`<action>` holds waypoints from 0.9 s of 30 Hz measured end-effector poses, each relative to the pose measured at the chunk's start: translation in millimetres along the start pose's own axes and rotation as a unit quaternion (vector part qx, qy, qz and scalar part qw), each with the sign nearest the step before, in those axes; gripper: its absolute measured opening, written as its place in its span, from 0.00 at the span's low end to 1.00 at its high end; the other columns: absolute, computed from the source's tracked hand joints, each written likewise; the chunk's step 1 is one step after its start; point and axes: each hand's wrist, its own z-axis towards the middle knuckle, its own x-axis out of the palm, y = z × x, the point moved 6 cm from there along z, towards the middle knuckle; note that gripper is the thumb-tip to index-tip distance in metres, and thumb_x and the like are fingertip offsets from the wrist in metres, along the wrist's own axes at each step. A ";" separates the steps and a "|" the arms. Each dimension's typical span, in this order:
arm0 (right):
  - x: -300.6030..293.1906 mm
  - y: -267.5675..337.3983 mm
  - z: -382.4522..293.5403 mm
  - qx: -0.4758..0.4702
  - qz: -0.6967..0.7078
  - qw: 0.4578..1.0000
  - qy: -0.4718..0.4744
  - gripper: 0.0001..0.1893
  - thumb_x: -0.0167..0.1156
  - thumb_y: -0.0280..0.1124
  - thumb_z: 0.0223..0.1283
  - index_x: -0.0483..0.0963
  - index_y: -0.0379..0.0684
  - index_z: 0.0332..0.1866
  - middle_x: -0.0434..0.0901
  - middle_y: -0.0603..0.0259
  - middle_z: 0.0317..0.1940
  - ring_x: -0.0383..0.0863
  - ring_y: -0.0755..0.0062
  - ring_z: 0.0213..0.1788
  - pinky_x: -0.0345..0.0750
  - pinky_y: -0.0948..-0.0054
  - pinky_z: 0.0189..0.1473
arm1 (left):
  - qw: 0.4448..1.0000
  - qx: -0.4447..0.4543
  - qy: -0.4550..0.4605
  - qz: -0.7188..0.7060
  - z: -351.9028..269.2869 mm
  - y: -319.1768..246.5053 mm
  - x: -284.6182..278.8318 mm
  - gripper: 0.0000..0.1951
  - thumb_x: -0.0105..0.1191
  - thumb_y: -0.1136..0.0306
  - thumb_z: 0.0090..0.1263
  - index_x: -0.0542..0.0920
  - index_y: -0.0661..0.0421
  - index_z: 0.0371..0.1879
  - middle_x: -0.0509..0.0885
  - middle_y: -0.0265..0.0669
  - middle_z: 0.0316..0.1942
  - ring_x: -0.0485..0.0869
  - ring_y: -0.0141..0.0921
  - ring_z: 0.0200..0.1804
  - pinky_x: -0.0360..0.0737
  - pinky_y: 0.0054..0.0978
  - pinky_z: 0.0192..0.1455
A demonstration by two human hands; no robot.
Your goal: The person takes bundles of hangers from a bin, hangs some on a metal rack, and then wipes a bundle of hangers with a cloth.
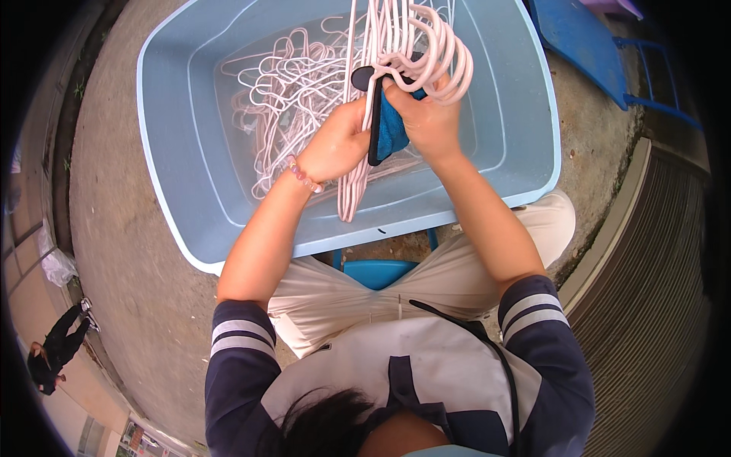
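Above a light-blue plastic tub (171,114), both hands hold a bundle of pale pink coated clothes hangers (394,28), its hooks grouped at the right. My left hand (337,140), with a beaded bracelet (302,174) on the wrist, grips the bundle's left side, fingers partly hidden behind it. My right hand (431,125) holds a blue cloth piece with black edging (391,128) against the hangers, thumb on its upper part. A round black end (361,78) of this piece sticks out at the left; how far it wraps around the bundle is hidden.
Many loose white and pink hangers (297,85) lie tangled in the tub. Beside it are a blue folding item with a metal frame (588,45) and a ribbed metal panel (639,245). A blue seat (380,274) shows between my legs. A person (60,348) stands far left.
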 end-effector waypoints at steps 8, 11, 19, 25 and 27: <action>7.0 -21.9 -3.9 0.121 0.124 0.978 0.117 0.14 0.64 0.23 0.53 0.75 0.33 0.45 0.82 0.63 0.36 0.78 0.82 0.37 0.76 0.79 0.41 | 0.994 -0.024 -0.035 -0.103 2.7 1.2 -5.5 0.10 0.44 0.84 0.63 0.78 0.63 0.40 0.81 0.30 0.33 0.77 0.20 0.37 0.76 0.19 0.39; 7.8 -31.4 -3.3 0.117 0.070 0.985 0.108 0.12 0.65 0.23 0.53 0.76 0.33 0.44 0.82 0.63 0.35 0.78 0.82 0.37 0.76 0.79 0.40 | 0.992 -0.035 -0.033 -0.118 2.0 11.1 -8.5 0.11 0.45 0.84 0.64 0.78 0.64 0.42 0.81 0.31 0.33 0.78 0.20 0.37 0.77 0.19 0.40; -21.3 -50.6 1.0 0.165 0.284 0.942 0.067 0.11 0.60 0.23 0.58 0.77 0.38 0.47 0.81 0.65 0.42 0.78 0.78 0.45 0.74 0.76 0.49 | 0.998 0.032 -0.045 -0.020 -1.1 -8.8 -18.2 0.12 0.48 0.75 0.70 0.75 0.62 0.51 0.81 0.36 0.45 0.78 0.24 0.47 0.76 0.22 0.50; -33.8 -52.2 -0.8 0.288 0.401 0.866 0.076 0.28 0.50 0.48 0.64 0.64 0.40 0.63 0.72 0.58 0.58 0.74 0.60 0.57 0.70 0.61 0.62 | 0.999 -0.014 0.045 0.004 -4.2 -1.9 -15.2 0.12 0.44 0.70 0.74 0.72 0.60 0.51 0.81 0.37 0.35 0.79 0.25 0.34 0.78 0.23 0.40; -29.2 -40.8 -2.5 0.260 0.319 0.905 0.103 0.20 0.52 0.40 0.64 0.68 0.38 0.56 0.76 0.58 0.48 0.77 0.67 0.48 0.75 0.68 0.50 | 0.987 -0.083 0.100 0.092 -3.7 6.3 -10.3 0.11 0.43 0.68 0.75 0.73 0.59 0.50 0.79 0.35 0.31 0.76 0.24 0.29 0.76 0.22 0.35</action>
